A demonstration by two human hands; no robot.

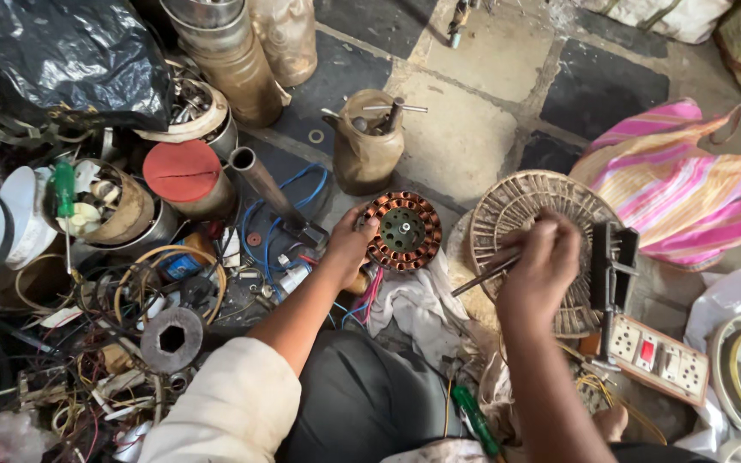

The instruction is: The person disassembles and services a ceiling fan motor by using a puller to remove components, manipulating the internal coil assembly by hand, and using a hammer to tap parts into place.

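We count two hands, the left hand [349, 244] with its fingers [365, 225] on the one copper-wound stator [402, 231], the right hand [542, 261] gripping one thin metal rod [484, 274]. Just beyond the right fingers lies one round woven mat [508, 206], and to their right we see one socket board [658, 358] and one striped pink cloth [679, 184]. Left of the left fingers we count one red-lidded tin [183, 171], two green-handled screwdrivers [63, 190] [476, 422] in all, and one metal pipe [263, 182].
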